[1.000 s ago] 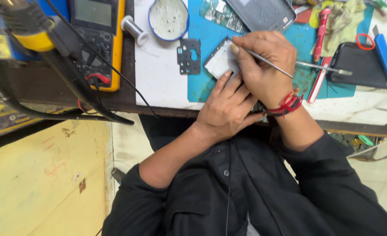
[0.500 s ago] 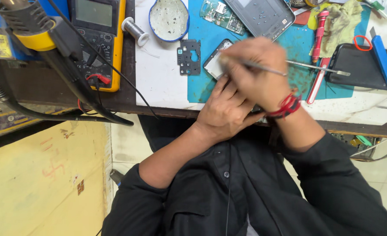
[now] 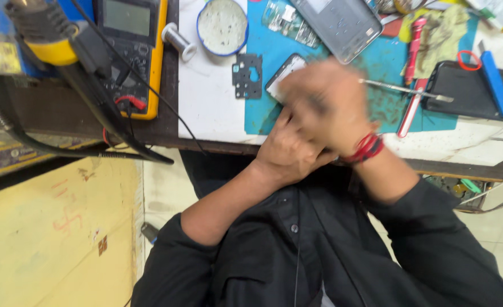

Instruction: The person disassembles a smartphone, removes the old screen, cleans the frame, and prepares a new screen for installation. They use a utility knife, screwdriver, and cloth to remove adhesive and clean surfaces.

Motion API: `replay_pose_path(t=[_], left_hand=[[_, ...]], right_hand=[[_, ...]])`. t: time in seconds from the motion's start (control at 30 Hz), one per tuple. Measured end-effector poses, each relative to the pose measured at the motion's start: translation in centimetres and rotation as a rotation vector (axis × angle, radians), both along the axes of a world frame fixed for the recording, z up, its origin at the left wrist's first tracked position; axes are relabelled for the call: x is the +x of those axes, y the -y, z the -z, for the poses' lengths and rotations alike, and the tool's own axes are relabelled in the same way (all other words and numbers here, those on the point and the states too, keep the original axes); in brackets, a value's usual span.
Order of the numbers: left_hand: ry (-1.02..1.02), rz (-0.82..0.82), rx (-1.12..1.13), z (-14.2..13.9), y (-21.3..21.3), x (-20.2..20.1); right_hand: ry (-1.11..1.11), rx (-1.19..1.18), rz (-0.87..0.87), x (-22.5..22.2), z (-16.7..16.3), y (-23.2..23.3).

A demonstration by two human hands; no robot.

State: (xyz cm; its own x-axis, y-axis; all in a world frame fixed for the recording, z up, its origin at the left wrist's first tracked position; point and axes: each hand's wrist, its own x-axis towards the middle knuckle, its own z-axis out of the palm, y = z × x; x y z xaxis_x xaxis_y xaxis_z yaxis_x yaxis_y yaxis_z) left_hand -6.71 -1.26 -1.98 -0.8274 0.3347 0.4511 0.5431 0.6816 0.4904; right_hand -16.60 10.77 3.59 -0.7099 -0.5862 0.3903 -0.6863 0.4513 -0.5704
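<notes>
Even, bright light on my surface (image 3: 211, 108), soft shadow under its near edge, my right hand (image 3: 328, 105) smeared by motion blur, my left hand (image 3: 288, 150) sharper, hot-air tool (image 3: 41, 34) at 10 o'clock soft and close.

You look down on a workbench (image 3: 211, 113) with a white top and a dark front edge (image 3: 64, 108). A teal mat (image 3: 376, 68) covers part of it. Below the bench lies a pale tiled floor (image 3: 166, 193). A yellow panel (image 3: 52, 239) stands at the lower left. Light is even.
</notes>
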Motion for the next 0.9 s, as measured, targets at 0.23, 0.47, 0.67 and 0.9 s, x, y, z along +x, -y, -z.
replay_pose_path(t=[0.23, 0.47, 0.67, 0.9], left_hand=[[0.082, 0.028, -0.015, -0.4, 0.0, 0.0], [0.063, 0.003, -0.039, -1.7, -0.1, -0.2], [0.067, -0.022, -0.051, -1.7, -0.1, -0.1], [0.074, -0.009, -0.058, -1.6, -0.1, -0.5]], right_hand=[[0.069, -0.055, 0.037, -0.2, 1.1, -0.8], [-0.009, -0.012, 0.173, 0.1, 0.9, -1.9], [-0.004, 0.043, 0.211, 2.6, 0.6, -4.3], [0.057, 0.099, 0.313, 6.6, 0.4, -9.1]])
